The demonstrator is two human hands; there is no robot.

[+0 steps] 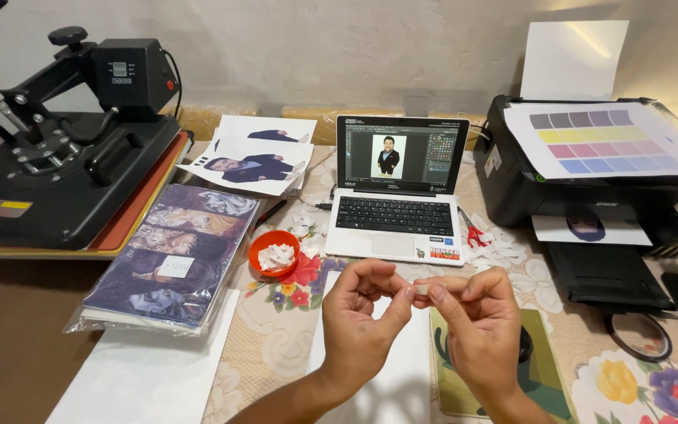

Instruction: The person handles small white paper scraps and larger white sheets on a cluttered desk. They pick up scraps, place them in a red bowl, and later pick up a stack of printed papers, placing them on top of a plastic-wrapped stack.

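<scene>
My left hand (364, 314) and my right hand (476, 326) meet in front of me above the table. Together their fingertips pinch a small pale strip (420, 289), something like a bit of tape or paper. Below the hands lie a white sheet (402, 377) and a green mat (543, 377) with a dark roll partly hidden behind my right hand. Just beyond the hands stands an open white laptop (396, 216) with a picture of a person on its screen.
A black heat press (56, 157) fills the left. Printed sheets in a plastic sleeve (174, 251) and an orange bowl of paper scraps (274, 253) lie beside it. A black printer (590, 180) with a colour test sheet stands right; red scissors (476, 234) lie near it.
</scene>
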